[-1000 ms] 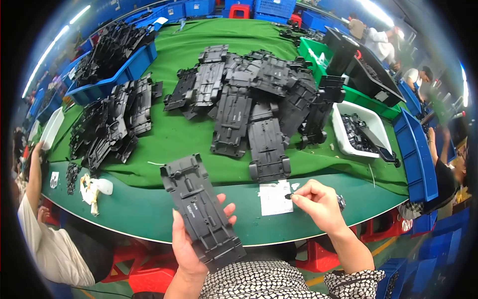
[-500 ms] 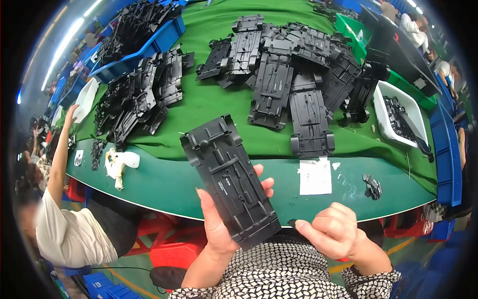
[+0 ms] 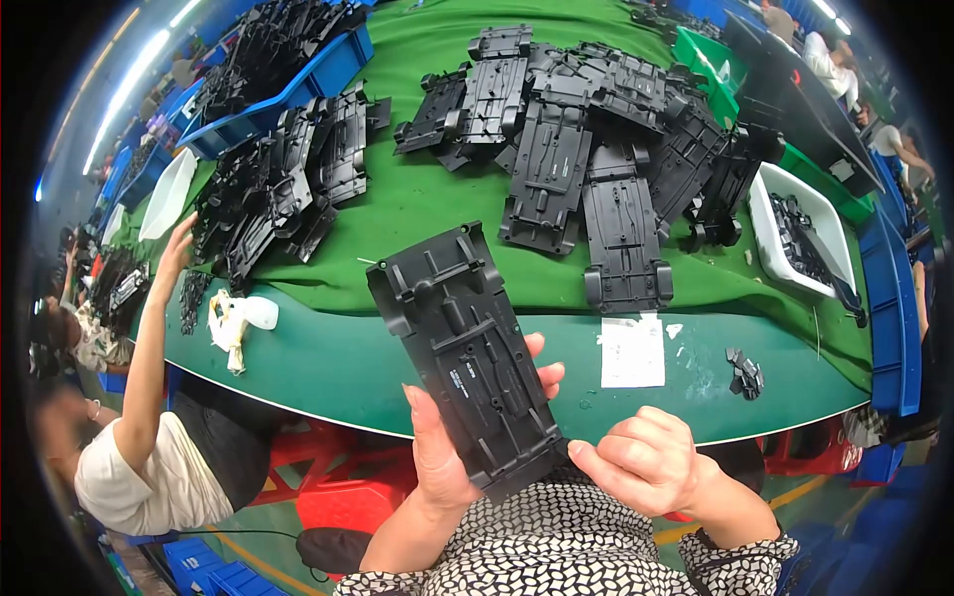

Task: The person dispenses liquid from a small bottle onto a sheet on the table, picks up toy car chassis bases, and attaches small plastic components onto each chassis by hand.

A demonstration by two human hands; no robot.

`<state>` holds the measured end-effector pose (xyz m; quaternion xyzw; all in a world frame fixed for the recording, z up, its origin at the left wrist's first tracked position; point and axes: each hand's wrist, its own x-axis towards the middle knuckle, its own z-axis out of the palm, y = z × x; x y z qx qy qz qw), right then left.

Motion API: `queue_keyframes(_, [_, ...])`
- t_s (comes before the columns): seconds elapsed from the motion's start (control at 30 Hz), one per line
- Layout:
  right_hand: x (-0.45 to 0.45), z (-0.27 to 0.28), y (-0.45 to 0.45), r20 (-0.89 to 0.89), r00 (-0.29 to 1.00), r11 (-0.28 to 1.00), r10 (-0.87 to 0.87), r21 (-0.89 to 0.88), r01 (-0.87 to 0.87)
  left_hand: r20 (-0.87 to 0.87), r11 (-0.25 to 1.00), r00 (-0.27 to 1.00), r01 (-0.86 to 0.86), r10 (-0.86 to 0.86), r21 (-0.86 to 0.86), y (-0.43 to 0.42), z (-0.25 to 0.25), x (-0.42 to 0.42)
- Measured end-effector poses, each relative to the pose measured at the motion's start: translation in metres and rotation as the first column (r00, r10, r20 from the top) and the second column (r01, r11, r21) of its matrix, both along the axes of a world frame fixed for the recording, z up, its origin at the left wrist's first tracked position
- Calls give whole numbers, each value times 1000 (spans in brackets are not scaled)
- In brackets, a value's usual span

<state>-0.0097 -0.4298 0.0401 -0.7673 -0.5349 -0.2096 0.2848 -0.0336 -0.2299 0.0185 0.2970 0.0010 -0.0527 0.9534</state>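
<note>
Your left hand (image 3: 442, 467) holds one black plate (image 3: 462, 358) by its sides, above the near edge of the table (image 3: 338, 348). Your right hand (image 3: 641, 462) is curled at its lower right corner; whether it pinches something, I cannot tell. One white tub (image 3: 835, 214) contains small black parts (image 3: 795, 233); one blue bin (image 3: 333, 79) at upper left is heaped with black pieces (image 3: 268, 60).
</note>
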Motion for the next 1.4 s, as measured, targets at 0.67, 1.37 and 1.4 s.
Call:
queue_keyframes(0.67, [-3, -2, 4, 58, 998, 999, 10, -44, -7, 42, 998, 999, 14, -17, 64, 0, 1, -3])
queue_keyframes(1.37, [-30, -4, 12, -918, -310, 926, 245, 127, 355, 385, 996, 923, 17, 19, -91, 0, -25, -14])
queue_keyframes(1.4, [-30, -4, 12, -917, -313, 924, 245, 123, 363, 385, 995, 923, 26, 13, -96, -1, -24, -14])
